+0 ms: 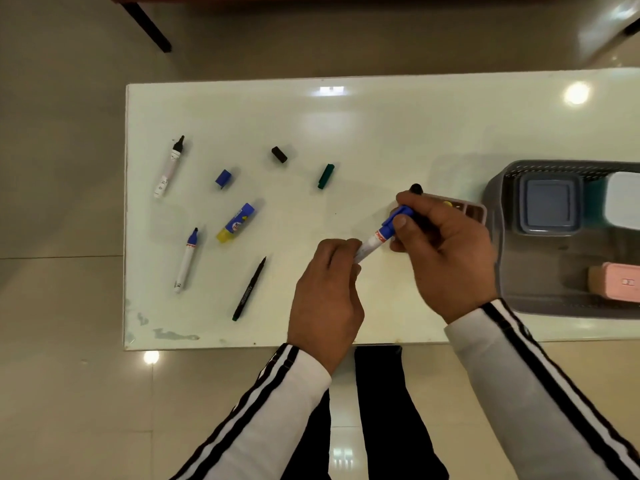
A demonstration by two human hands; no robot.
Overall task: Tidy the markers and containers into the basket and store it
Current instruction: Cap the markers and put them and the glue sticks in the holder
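Gripping the white barrel of a blue marker (pixel 375 240) in a closed left hand (pixel 325 292), with the right hand (pixel 446 251) pinched shut on the blue cap (pixel 401 216) at the marker's far end, above the near middle of a glossy white table (pixel 381 126). Clad in white sleeves (pixel 287 393) with black stripes. Half hidden behind the right hand: a small pink tray (pixel 474 211) with a black knob-like object (pixel 416 188) at its far left corner, contents too obscured to identify. Just right of that, a grey perforated basket (pixel 495 199) at the table's right edge, holding a grey square lidded container (pixel 547 206), a white container (pixel 623 199) cut off by the frame, and a pink box (pixel 616 280) nearer the front. Scattered across the left half of the table, all apart from one another: a loose green cap (pixel 325 176), a loose black cap (pixel 279 154), a loose blue cap (pixel 223 178), an uncapped black-tipped marker (pixel 169 167) at far left, a blue-and-yellow glue stick (pixel 236 222), an uncapped blue-tipped marker (pixel 187 259) and a slim black pen (pixel 249 289) lying nearest the front edge. Beyond the table, tiled floor (pixel 62 168) and a dark furniture leg (pixel 147 24).
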